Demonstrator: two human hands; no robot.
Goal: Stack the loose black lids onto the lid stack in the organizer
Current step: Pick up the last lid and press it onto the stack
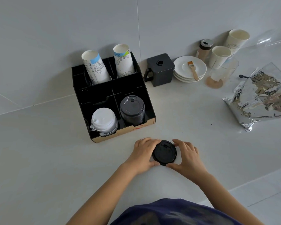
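Lower centre: left hand (143,152) and right hand (187,155), fingers curled around round black plastic lid (164,152) on pale worktop (39,159), touching rim. Advice: lift level, seat squarely onto black lid stack (132,109), front-right compartment of black organizer (81,88), frame centre.

hands (166,154) cup loose black lids (164,153) | counter (39,159) | before organizer (146,101)

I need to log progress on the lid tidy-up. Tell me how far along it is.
Done: a black lid stack already stands in the organizer's front right compartment, beside the white lids. In hand: the left hand and right hand cup a loose black lid, possibly several nested, on the counter. Left: lifting it onto that stack. No other loose black lids show.
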